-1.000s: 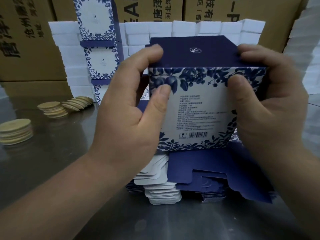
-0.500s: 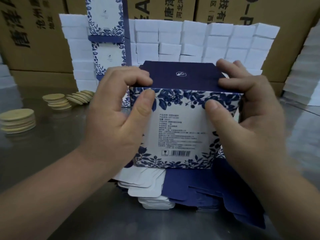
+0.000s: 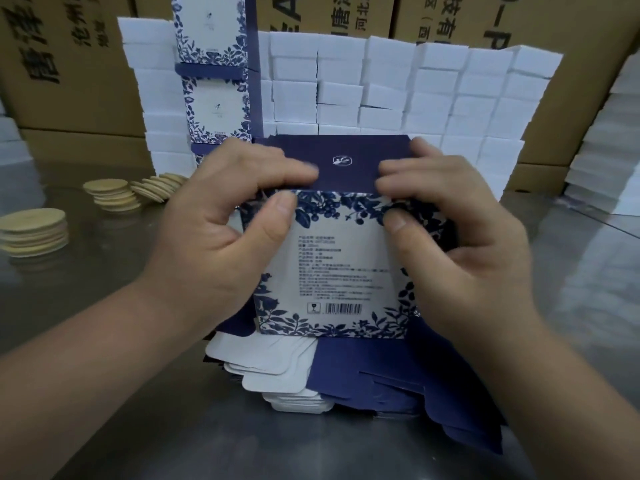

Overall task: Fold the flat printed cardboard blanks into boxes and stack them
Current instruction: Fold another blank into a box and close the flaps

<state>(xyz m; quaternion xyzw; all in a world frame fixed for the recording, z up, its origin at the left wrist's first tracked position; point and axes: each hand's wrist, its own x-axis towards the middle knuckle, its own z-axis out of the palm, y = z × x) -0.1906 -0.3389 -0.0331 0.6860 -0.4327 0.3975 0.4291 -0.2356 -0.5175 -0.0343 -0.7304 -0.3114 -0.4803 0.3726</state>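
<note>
Blue-and-white printed cardboard box [image 3: 341, 268] was held upright over the pile of flat navy blanks [image 3: 381, 374]. Left hand [image 3: 221, 244] and right hand [image 3: 462, 244] each pinched its navy lid flap [image 3: 341, 161], fingers curled. Uneven pressure could have creased the flap or mistucked it.

Between the left hand [image 3: 221, 237] and the right hand [image 3: 460, 244], the box [image 3: 332, 268] is thin printed cardboard. Its white face is smooth with a faint satin sheen, and its navy top flap [image 3: 346, 162] is flat and matt. Under both hands the pile of blanks [image 3: 398, 372] is the same card, navy on the printed side and bare dull white on the other. The table [image 3: 104, 306] below the wrists is brushed metal, softly reflective and smeared. Out past the left hand, the stacked discs [image 3: 34, 230] look like pale, unvarnished wood. Beyond both hands the white blocks [image 3: 381, 84] are matt; card or foam, I cannot tell. Behind those, the cartons [image 3: 69, 91] are rough brown corrugated board.
</note>
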